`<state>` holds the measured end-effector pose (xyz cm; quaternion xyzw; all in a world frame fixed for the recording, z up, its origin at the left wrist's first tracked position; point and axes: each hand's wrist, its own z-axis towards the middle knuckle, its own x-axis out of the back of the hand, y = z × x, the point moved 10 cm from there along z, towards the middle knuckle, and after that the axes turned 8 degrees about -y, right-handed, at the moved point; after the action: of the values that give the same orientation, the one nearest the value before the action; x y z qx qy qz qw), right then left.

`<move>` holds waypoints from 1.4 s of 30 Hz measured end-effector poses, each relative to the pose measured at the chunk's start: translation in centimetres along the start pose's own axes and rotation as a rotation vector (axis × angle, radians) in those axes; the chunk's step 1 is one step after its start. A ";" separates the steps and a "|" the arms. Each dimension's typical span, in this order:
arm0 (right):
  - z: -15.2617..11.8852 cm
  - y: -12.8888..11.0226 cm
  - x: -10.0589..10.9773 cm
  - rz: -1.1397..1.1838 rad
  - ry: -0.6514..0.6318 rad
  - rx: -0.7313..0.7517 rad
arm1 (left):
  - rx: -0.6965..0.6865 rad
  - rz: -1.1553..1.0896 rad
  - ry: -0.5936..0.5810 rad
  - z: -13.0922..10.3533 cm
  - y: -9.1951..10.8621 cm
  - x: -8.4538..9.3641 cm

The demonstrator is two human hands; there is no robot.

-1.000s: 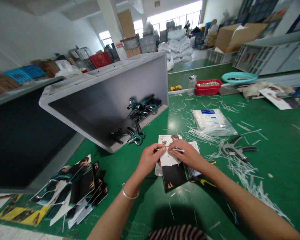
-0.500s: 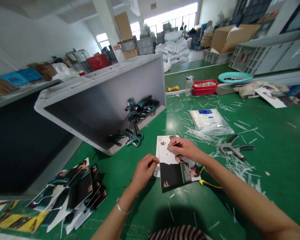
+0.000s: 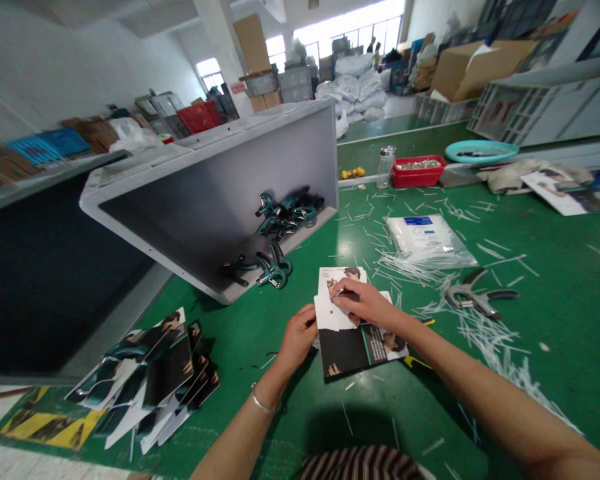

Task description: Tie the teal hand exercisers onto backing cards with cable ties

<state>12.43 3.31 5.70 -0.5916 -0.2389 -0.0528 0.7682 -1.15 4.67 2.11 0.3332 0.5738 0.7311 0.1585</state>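
Observation:
A printed backing card (image 3: pixel 343 353), black and white with small holes, is tilted up slightly over other cards (image 3: pixel 327 275) on the green table. My left hand (image 3: pixel 300 337) grips its left edge, with the fingertips partly hidden behind it. My right hand (image 3: pixel 363 301) is closed in a pinch at the white upper part, near a small hole. The white cable tie in that pinch is hidden by the fingers now. Yellow-and-black handles (image 3: pixel 416 362) stick out from under the card's right side, below my right forearm.
A grey crate (image 3: pixel 210 173) on its side holds several teal spring clamps (image 3: pixel 290 213). Cards with clamps (image 3: pixel 150 380) are piled at left. Loose cable ties (image 3: pixel 495 347), a bag of ties (image 3: pixel 427 240) and a grey clamp (image 3: pixel 480 295) lie at right. A red tray (image 3: pixel 419 175) stands behind.
My left hand has moved up and onto the card's edge. The card has shifted against those beneath it. The white tie seen in my right fingers has gone out of sight.

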 end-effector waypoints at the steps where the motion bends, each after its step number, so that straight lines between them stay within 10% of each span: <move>1: 0.0 -0.1 -0.1 -0.007 -0.006 0.003 | 0.004 -0.039 -0.011 0.1 -0.2 -0.3; 24: -0.9 -1.1 -2.4 -0.156 -0.148 0.087 | 0.095 -0.182 0.000 -1.3 -1.3 -0.2; 30: -1.1 -3.7 -3.2 -0.548 -0.156 0.203 | 0.244 -0.628 0.121 -2.1 -2.5 0.2; 35: -1.7 -5.2 -5.4 -0.832 -0.145 0.286 | 0.291 -0.520 0.153 -1.8 -2.6 0.7; 42: -3.5 -5.0 0.2 -0.647 0.086 0.151 | 0.354 -0.588 0.404 -2.9 -5.7 2.2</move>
<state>11.87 -1.42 9.55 -0.4238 -0.3848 -0.3009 0.7627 -5.58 5.57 -2.89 0.0262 0.7816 0.5951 0.1851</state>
